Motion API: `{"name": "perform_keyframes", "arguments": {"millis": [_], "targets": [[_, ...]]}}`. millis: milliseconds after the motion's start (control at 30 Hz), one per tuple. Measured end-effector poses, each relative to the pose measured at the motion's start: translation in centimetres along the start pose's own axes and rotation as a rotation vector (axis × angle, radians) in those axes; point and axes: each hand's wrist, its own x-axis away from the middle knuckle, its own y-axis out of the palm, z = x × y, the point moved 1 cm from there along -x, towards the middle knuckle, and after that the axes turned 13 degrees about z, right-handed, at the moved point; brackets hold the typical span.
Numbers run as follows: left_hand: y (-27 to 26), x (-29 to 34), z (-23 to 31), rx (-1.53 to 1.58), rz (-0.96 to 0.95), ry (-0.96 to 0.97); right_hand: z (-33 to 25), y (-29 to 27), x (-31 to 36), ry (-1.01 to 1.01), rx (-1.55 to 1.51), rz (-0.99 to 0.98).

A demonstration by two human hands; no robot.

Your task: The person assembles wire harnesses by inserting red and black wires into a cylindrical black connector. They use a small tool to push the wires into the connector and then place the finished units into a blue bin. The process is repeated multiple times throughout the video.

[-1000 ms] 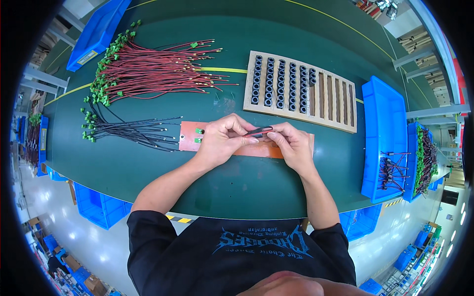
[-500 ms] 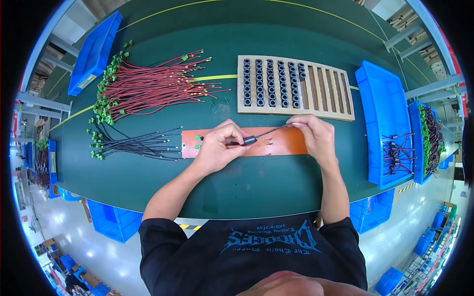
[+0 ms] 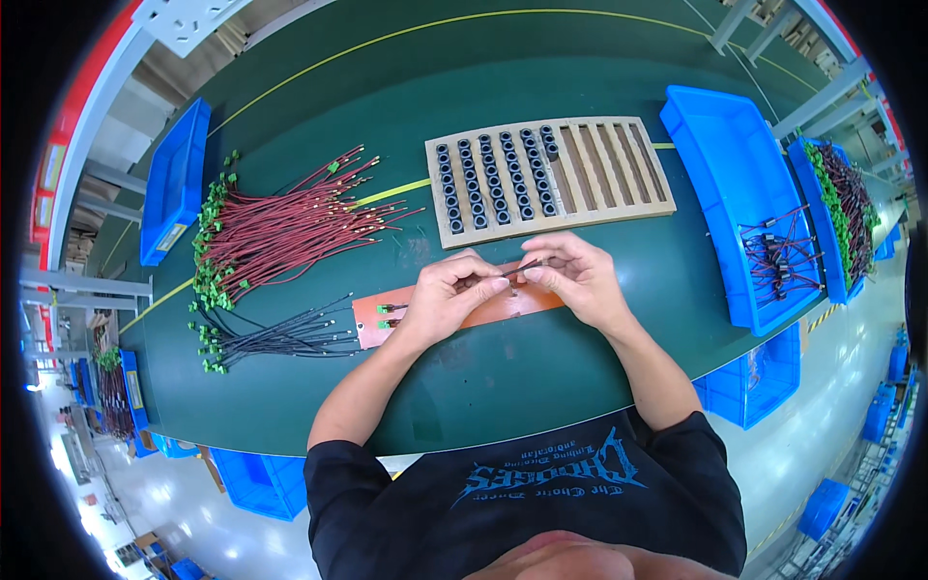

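Note:
Above an orange board (image 3: pixel 498 311), my left hand (image 3: pixel 447 302) and my right hand (image 3: pixel 578 282) are close together. Both have their fingertips pinched on a thin dark cable (image 3: pixel 525 270), a short length of which shows between them. Whatever else sits inside my left fingers is hidden. Beside the left hand, small green connectors (image 3: pixel 385 309) lie on the board's left end. Just beyond my hands is a slotted wooden tray (image 3: pixel 599 208) with rows of black ring-ended cylinders (image 3: pixel 500 179) in its left slots.
At the left lie a bundle of red cables (image 3: pixel 290 222) with green connectors and a smaller bundle of black cables (image 3: pixel 280 333). A blue bin (image 3: pixel 715 164) at the right holds finished-looking cable pieces (image 3: pixel 778 261). Another blue bin (image 3: pixel 174 193) stands far left.
My hands have come closer together, the right moving left along the cable. The black cylinder seen at my left fingers is now hidden. The whole view has shifted and tilted.

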Motion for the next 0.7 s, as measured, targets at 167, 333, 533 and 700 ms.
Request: {"name": "perform_keyframes", "arguments": {"millis": [167,333,533,700], "targets": [[0.6,0.1,0.4,-0.046,0.051,-0.023,0.5,0.2,0.1,-0.035,0.216,-0.051],[0.3,0.3,-0.7,-0.002,0.033,0.004,0.6,0.4,-0.1,0.019,0.177,-0.023],[0.2,0.3,-0.8,0.052,0.004,-0.025,1.3,0.0,-0.3,0.076,0.106,-0.020],[0.7,0.3,-0.4,0.154,0.062,-0.035,1.0,0.2,-0.4,0.041,0.131,-0.024]]}}
